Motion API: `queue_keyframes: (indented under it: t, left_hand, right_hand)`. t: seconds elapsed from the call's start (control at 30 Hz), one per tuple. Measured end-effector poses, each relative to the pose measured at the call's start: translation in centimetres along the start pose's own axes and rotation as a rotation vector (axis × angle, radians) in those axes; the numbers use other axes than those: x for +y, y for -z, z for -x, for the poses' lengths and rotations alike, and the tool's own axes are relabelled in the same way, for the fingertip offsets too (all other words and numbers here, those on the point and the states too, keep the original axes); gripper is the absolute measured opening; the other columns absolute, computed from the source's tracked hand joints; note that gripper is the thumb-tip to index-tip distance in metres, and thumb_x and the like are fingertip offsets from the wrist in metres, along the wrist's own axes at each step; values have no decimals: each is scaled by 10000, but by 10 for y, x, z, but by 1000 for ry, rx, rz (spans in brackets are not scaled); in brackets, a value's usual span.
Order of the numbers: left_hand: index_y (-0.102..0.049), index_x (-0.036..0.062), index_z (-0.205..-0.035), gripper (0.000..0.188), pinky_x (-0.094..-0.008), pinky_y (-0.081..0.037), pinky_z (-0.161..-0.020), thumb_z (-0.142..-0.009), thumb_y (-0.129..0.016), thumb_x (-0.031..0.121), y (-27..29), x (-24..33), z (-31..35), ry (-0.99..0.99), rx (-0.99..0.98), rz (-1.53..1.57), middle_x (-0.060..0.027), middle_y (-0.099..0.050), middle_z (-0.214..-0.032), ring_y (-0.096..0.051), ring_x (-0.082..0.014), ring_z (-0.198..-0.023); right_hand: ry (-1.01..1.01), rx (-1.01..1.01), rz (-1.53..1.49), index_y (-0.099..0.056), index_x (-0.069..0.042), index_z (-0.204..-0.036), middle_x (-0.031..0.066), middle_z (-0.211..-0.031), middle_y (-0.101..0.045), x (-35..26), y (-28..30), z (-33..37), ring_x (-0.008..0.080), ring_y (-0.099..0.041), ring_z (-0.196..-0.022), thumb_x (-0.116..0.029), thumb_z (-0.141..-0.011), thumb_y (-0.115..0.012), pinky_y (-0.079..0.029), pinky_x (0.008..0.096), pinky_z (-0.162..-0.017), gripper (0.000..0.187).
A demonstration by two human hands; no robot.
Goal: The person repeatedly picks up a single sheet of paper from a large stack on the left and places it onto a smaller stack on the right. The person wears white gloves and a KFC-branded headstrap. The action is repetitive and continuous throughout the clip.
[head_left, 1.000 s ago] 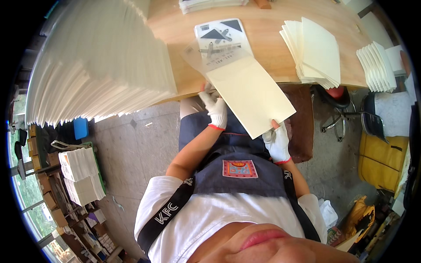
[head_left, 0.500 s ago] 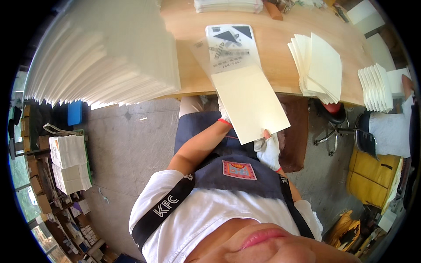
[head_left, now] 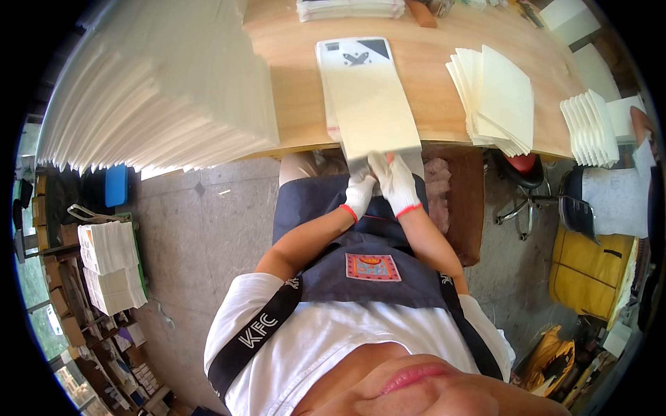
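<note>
A cream sheet or thin pad of paper [head_left: 374,111] lies mostly inside a clear printed plastic bag [head_left: 355,52] at the table's front edge. Dark triangles and crossed pencils are printed on the bag's far end. Its near end hangs past the edge above my lap. My left hand [head_left: 359,196], in a white glove with a red cuff, is closed at the bag's near end. Beside it my right hand [head_left: 397,184], gloved alike with a bare thumb tip, closes on the near end of the bag; its fingers are slightly blurred.
A tall fanned stack of white sheets [head_left: 159,90] fills the table's left. To the right stand a fanned cream paper pile [head_left: 496,97] and a smaller white one [head_left: 590,128]. More packs [head_left: 350,10] lie at the back. A wheeled chair [head_left: 520,173] stands front right.
The cream paper has moved forward, away from me, into the plastic bag and covers more of its print. Both hands have come together at the bag's near end.
</note>
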State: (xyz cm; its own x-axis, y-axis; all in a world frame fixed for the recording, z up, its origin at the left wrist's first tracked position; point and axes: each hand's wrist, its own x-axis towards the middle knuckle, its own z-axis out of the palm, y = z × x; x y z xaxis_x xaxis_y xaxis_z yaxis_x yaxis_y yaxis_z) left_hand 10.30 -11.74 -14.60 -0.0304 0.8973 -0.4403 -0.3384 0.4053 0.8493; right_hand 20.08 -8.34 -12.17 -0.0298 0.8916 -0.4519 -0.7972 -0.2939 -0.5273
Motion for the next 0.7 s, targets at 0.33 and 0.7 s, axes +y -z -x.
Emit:
queue_keyframes:
  t: [0.33, 0.7]
  left_hand:
    - [-536, 9, -1070, 281, -289, -542, -613, -879, -553, 213, 58, 96, 14, 108, 28, -49, -84, -611, -933, -628, -195, -762]
    - [-545, -24, -1055, 285, -257, -527, -618, -908, -499, 216, 82, 104, 0, 120, -93, -236, -106, -636, -905, -637, -164, -718]
  right_hand:
    - [-110, -277, 1250, -552, -71, -1031, 100, -810, -652, -49, -79, 54, 160, -599, -587, -176, -912, -441, -457, 283, -476, 194]
    - [647, -706, 1780, -500, -72, -874, 114, -715, -635, -8, -72, 14, 275, -626, -652, -200, -833, -488, -480, 404, -549, 135]
